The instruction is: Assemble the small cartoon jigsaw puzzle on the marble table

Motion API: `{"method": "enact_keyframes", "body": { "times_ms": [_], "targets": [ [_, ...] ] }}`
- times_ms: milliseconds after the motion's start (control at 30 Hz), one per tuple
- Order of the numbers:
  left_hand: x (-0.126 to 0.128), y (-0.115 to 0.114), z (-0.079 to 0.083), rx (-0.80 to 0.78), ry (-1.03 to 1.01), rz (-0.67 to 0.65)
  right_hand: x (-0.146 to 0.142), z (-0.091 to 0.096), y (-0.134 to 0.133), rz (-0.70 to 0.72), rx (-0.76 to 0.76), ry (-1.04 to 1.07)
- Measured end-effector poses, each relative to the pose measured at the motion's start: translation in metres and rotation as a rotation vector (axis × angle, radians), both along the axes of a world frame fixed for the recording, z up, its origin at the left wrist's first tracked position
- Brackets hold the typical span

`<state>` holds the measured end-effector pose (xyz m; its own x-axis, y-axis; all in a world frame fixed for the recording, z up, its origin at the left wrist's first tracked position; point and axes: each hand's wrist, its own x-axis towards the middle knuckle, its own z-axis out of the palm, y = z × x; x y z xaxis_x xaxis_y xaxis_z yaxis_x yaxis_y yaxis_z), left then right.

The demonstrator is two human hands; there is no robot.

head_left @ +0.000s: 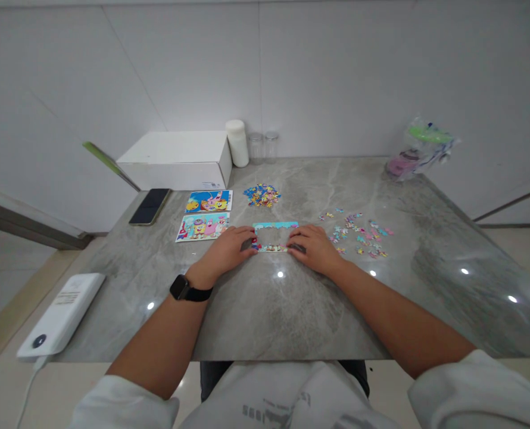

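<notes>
A rectangular border of joined jigsaw puzzle pieces (276, 225) lies flat on the grey table, light blue along its far side, with bare tabletop inside it. My left hand (229, 250) grips its left side between thumb and fingers. On the right side my right hand (317, 249) does the same, its fingers curled round the edge and covering part of it. Loose puzzle pieces (362, 236) are scattered just right of my right hand. Left of the border lies a light-blue cartoon picture card (202, 227), with a darker blue cartoon card (208, 201) behind it.
A heap of puzzle pieces (262, 195) sits beyond the border. Further back stand a white box (175, 158), a white bottle (237, 144) and two clear glasses (271, 146). A phone (150, 207), a white power bank (62, 314) with cable, and a plastic bag (419, 152) lie towards the sides.
</notes>
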<state>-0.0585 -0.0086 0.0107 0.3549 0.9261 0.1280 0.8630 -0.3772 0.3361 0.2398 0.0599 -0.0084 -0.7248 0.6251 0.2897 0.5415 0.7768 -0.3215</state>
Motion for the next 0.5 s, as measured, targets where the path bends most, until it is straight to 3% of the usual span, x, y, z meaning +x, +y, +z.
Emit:
{"method": "enact_keyframes", "body": {
  "times_ms": [333, 500],
  "targets": [
    [0.008, 0.002, 0.008, 0.112, -0.174, 0.032, 0.0, 0.001, 0.002, -0.048, 0.025, 0.126],
    [0.012, 0.0, 0.013, 0.126, -0.13, 0.083, 0.024, 0.031, 0.01, -0.193, 0.108, 0.343]
  ]
}}
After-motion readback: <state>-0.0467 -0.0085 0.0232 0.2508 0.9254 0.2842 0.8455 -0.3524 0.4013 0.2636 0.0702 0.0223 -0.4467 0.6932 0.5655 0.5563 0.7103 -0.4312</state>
